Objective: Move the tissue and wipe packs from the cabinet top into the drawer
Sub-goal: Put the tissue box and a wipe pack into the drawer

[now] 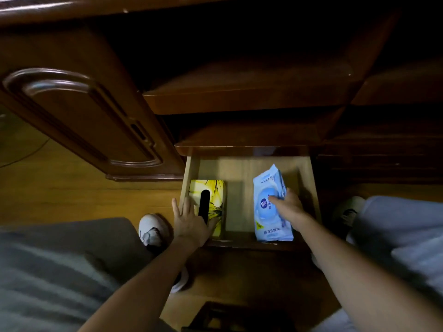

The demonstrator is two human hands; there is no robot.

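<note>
Both hands are down in the open drawer now, one on each pack. The left hand lies flat with its fingers straight and slightly spread, resting on the near left edge of the yellow tissue box. The box sits against the drawer's left wall, and its dark oval slot runs just beside the index finger, on the thumb side. The thumb is tucked against the box's near end.

Over on the other side, the right hand grips the blue wipe pack: the thumb presses on the printed round label on top, and the fingers curl around the pack's right edge, so most of them are hidden behind it. The pack stands tilted, its far end raised above the fingers and its near end down at the drawer's front, below the wrist. Whether that near end touches the drawer floor, I cannot tell.

Between the two hands lies a bare strip of pale drawer bottom. Beyond the fingertips, the dark wooden cabinet rises in shelves. Left of the left wrist, a white shoe rests on the wooden floor.
</note>
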